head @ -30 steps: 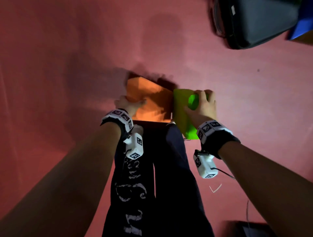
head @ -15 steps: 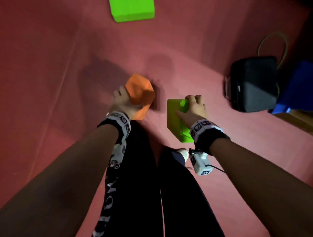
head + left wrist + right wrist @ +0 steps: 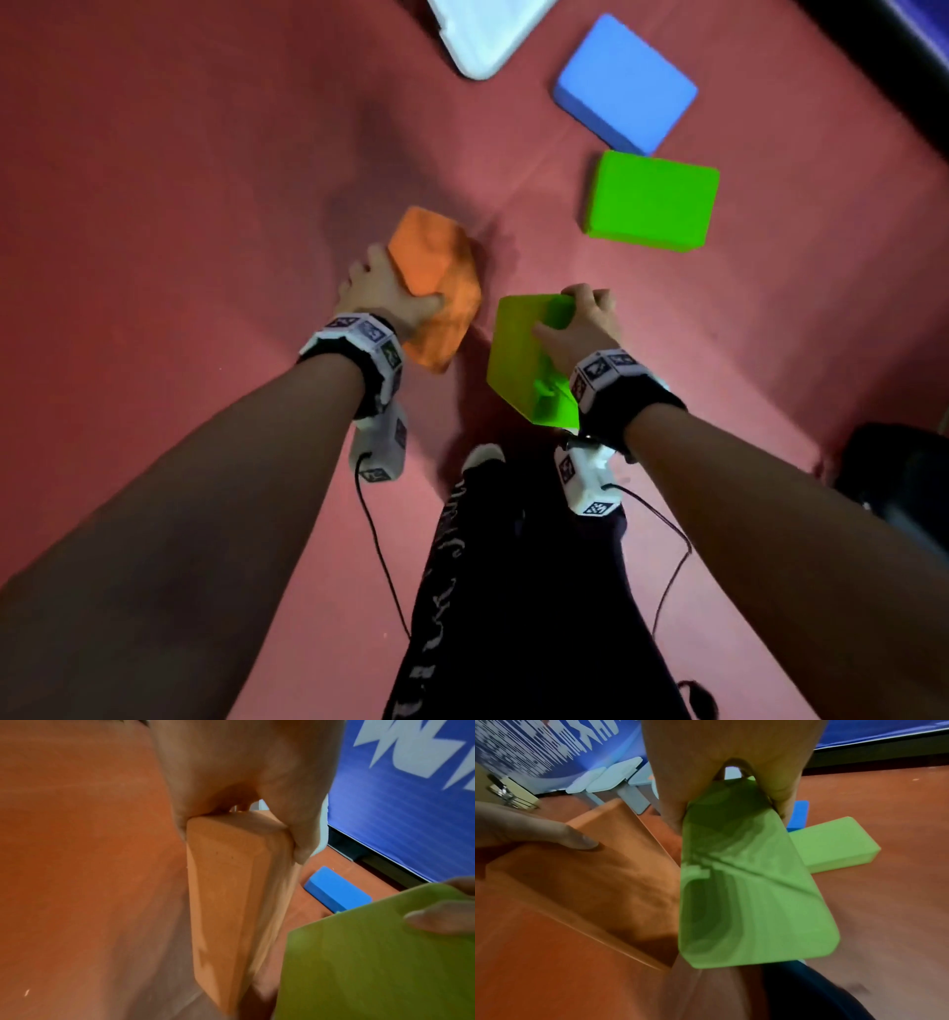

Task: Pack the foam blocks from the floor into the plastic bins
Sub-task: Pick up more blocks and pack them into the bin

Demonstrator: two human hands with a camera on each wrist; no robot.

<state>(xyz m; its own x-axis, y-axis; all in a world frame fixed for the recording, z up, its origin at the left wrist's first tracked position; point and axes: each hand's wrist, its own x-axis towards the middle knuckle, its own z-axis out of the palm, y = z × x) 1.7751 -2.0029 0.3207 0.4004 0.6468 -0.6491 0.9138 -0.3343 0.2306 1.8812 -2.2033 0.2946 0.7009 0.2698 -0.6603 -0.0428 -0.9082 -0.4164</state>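
Observation:
My left hand [image 3: 382,293] grips an orange foam block [image 3: 436,277] by its edge and holds it above the red floor. In the left wrist view the orange foam block [image 3: 231,902] hangs down from thumb and fingers. My right hand [image 3: 577,321] grips a green foam block [image 3: 524,354] at its top edge; in the right wrist view this green foam block [image 3: 744,892] hangs between thumb and fingers. A second green foam block [image 3: 649,200] and a blue foam block [image 3: 624,82] lie flat on the floor ahead to the right.
A white plastic lid or bin corner [image 3: 482,31] shows at the top edge. A black case [image 3: 904,488] sits at the right. My dark-trousered legs [image 3: 513,591] stand below the hands. A blue banner [image 3: 411,801] lines the far wall.
Both hands have lifted their blocks clear of the floor and carried them forward. The view has swung, so the blue and second green blocks and the white lid now show ahead.

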